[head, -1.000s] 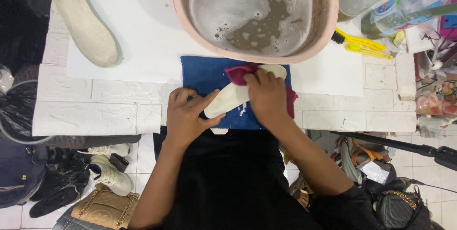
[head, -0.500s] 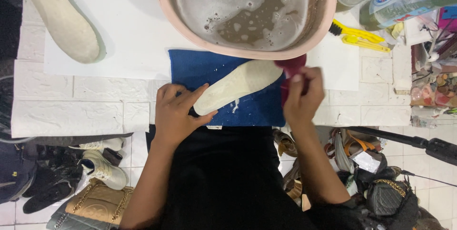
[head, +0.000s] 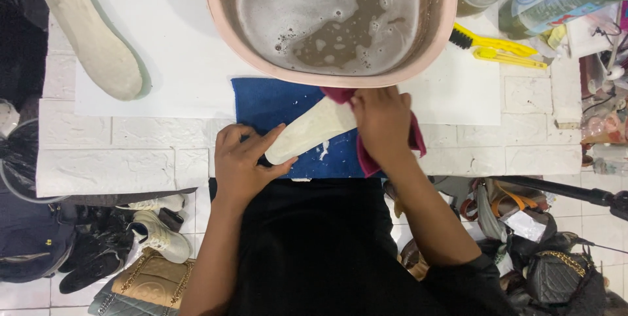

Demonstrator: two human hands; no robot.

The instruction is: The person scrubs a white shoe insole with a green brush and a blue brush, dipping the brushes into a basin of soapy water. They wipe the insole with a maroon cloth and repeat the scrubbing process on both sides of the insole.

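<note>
Left hand (head: 243, 167) closed on the near end of a cream insole (head: 307, 131), thumb and fingers pinching it down against the blue towel (head: 275, 103). Right hand (head: 381, 122) clamped on a maroon cloth (head: 415, 142), pressing it onto the far end of the insole. The insole lies slantwise across the towel, at the near edge of the counter (head: 118, 152), just in front of the person.

Judgement on the work in hand: wiping goes best with the left hand anchoring the heel flat so the piece does not skate on the wet towel, and the cloth drawn along the length in even strokes. Foam flecks on the towel suggest the surface is slippery.

Edges and room: the pink basin (head: 330, 74) of soapy water sits touching the towel's far side, its rim directly above the right hand; little room for forward strokes there. The counter's near edge lies just under the left wrist. A second insole (head: 91, 38) rests well apart at far left; yellow brushes (head: 504, 48) lie to the right of the basin. Open white surface on both sides allows sideways movement
</note>
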